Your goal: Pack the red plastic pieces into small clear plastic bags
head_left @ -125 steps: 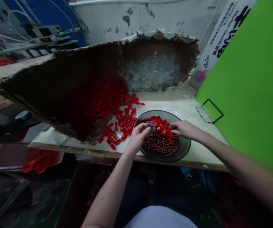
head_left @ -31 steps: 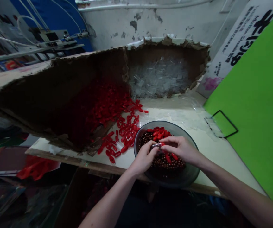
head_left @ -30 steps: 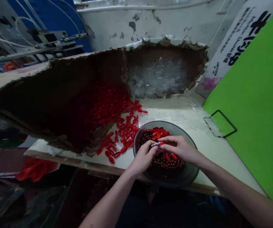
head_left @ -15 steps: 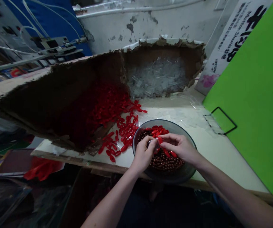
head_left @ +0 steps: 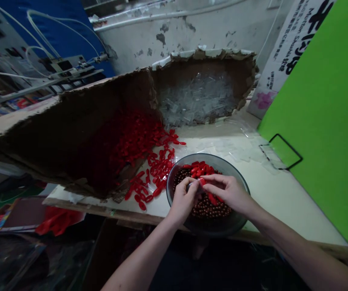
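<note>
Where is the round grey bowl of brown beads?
In the head view, the bowl sits below left hand and right hand, right of spilled red oval pieces on the white tabletop.

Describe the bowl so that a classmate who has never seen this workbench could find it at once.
Start from the torn-edged cardboard at the back and the big green panel on the right. Between them, near the table's front edge, sits a round grey bowl. Unlike the cardboard, it has a smooth rim and holds dark brown beads.
</note>
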Demonstrator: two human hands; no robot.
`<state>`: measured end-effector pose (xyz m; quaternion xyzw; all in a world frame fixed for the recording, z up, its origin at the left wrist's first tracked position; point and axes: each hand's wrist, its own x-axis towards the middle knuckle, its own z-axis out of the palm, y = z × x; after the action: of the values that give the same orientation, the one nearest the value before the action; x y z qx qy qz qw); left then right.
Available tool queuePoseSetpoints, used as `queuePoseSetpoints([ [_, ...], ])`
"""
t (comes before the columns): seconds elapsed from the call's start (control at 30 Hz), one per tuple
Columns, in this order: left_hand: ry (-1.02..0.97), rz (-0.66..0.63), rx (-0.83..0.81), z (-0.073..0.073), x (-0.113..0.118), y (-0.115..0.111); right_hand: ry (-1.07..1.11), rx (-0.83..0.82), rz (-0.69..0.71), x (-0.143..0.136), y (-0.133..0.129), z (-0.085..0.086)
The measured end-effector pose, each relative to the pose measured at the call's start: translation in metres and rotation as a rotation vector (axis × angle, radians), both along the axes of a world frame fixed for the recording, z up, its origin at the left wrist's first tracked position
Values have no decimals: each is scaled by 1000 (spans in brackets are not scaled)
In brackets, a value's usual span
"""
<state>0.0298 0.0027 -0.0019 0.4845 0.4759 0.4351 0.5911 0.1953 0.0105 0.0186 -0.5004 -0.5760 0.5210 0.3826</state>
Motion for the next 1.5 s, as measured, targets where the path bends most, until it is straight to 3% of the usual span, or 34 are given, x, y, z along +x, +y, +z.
queuePoseSetpoints([
  [0.13,-274,39,-163,1,10,8,74,66,-194,-2,-5,-11],
  [0.23,-388,48,-210,8,15,8,106,267,-382,-12,-19,-20],
  [0.33,-403,11,-242,9,16,1,143,373,-390,-19,-21,-21],
  [0.43,-302,-69,-249,8,15,-7,391,254,-327,-20,-7,-8],
  [0.57,-127,-217,-198,9,14,-12,603,-86,43,-16,13,7],
  [0.67,-31,-218,-137,14,14,-11,660,-214,166,-18,14,8],
  [0.9,122,-172,114,22,20,-17,685,-230,139,-27,-3,10],
  [1.1,87,-195,57,26,17,-25,609,-237,180,-28,-14,15],
  [1.3,-67,-363,-261,21,3,-27,647,-188,138,-40,-20,16],
  [1.4,-44,-181,-258,18,-25,-35,554,-27,96,-20,2,16],
  [1.5,116,268,-210,2,-85,-48,72,181,-158,34,52,-1],
])
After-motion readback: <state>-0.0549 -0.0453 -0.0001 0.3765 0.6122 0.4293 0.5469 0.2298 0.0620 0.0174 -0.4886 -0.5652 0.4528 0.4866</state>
